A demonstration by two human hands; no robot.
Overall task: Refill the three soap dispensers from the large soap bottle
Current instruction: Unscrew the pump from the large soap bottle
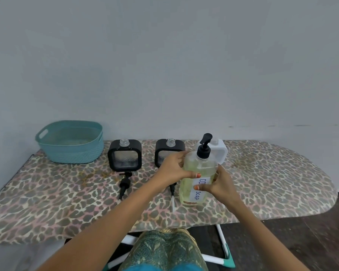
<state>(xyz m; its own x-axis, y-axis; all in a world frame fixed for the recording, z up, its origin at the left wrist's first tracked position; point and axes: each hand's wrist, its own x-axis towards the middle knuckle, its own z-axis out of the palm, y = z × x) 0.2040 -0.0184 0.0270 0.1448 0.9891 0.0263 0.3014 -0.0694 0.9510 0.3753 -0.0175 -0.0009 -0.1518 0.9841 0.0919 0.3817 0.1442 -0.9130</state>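
At the far left of the leopard-print ironing board [47,202] stands a teal basket [70,142], set against the grey wall [164,55] and well apart from the hands. To its right stands the first black dispenser [124,155], upright, its clear threaded neck uncapped; its black pump head [124,184] lies flat on the board just in front of it. Next in the row is the second black dispenser [169,151], also uncapped, with its lower right part hidden behind the left hand. A second pump [172,194] lies on the board in front of it, partly covered by the left forearm, its white tube pointing toward the near edge. The left hand [172,169] is wrapped around the left side of the large soap bottle [199,178], thumb pressed on the front face. The bottle stands upright on the board, filled with yellowish liquid, black pump still fitted, with a white handwritten label partly covered by the thumbs. The right hand [222,184] clasps the bottle's right side, thumb on the label. Behind the bottle stands the white dispenser [221,151], largely blocked from view by the bottle and its pump. Beneath the near edge appear the white board frame [222,243] and a patterned green garment [164,249].
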